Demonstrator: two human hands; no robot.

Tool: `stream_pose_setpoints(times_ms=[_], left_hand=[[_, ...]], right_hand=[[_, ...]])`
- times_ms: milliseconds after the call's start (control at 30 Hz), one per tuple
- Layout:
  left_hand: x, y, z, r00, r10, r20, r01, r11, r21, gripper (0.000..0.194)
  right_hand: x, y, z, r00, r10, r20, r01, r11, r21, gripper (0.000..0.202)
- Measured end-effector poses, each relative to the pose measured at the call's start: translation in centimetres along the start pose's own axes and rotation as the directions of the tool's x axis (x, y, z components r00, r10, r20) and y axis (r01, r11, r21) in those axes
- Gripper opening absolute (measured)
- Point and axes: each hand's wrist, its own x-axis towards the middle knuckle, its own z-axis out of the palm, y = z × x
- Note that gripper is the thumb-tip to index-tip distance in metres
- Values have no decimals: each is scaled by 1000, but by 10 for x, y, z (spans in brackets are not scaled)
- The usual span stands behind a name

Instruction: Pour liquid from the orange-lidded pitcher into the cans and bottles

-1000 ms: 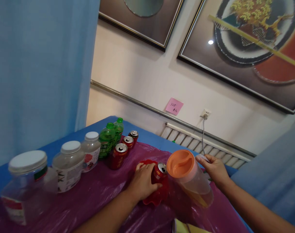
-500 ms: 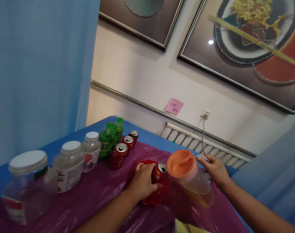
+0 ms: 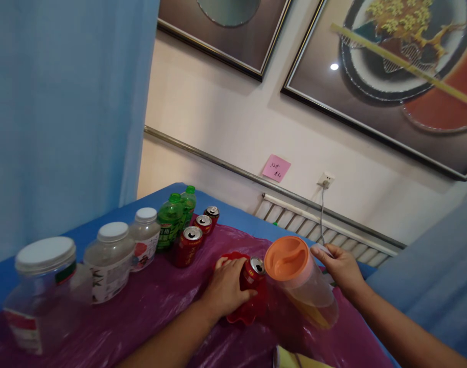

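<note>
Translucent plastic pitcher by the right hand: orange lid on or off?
On: the round orange plastic lid sits over the pitcher's top, covering its mouth. Whether it's fastened tight: cannot tell.

The scene is dimly lit. Above the right hand, a white glare spot is caught on the framed picture and faint shadow is cast on the wall; left of the left hand, the purple sheet is streaked with shine and the largest jar is blurred.
</note>
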Motion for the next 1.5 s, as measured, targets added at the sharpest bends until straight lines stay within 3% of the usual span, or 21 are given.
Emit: stream_pose_setpoints(times_ms=[1500], left_hand=[[0, 0, 0, 1000, -6, -3, 6, 1000, -1, 73]], right_hand=[[-3, -10, -2, 1000, 1, -15, -2, 1000, -19, 56]])
